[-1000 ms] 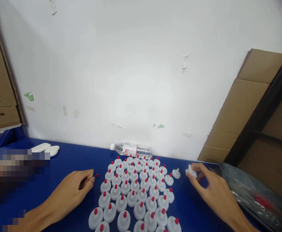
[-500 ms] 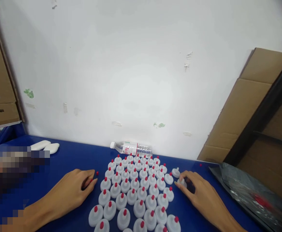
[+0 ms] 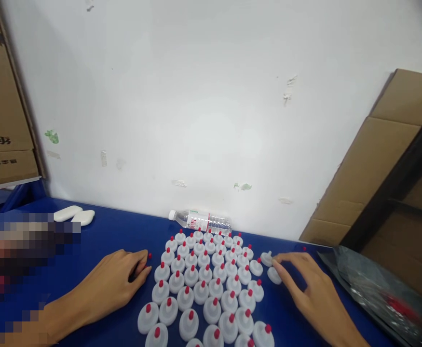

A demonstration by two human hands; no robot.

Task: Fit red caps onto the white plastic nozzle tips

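Several white bottle caps with red tips [image 3: 205, 286] stand in rows on the blue table [image 3: 116, 231]. My left hand [image 3: 115, 286] rests on the table left of the rows, fingers curled, fingertips beside a small loose red tip [image 3: 149, 256]. My right hand [image 3: 310, 289] lies to the right of the rows, its fingertips pinching a white cap without a red tip [image 3: 275, 275]. A second white cap without a red tip [image 3: 266, 259] stands just behind it. Another loose red tip [image 3: 304, 248] lies beyond my right hand.
A clear water bottle [image 3: 200, 221] lies against the white wall behind the caps. Two white oval pieces [image 3: 74, 215] sit at the far left. A grey plastic bag [image 3: 377, 289] and cardboard boxes [image 3: 373, 159] are at the right. Another cardboard box [image 3: 1, 106] stands at the left.
My right hand brought a white cap from the far right down onto the table beside the rows. My left hand stayed in place near the red tip.
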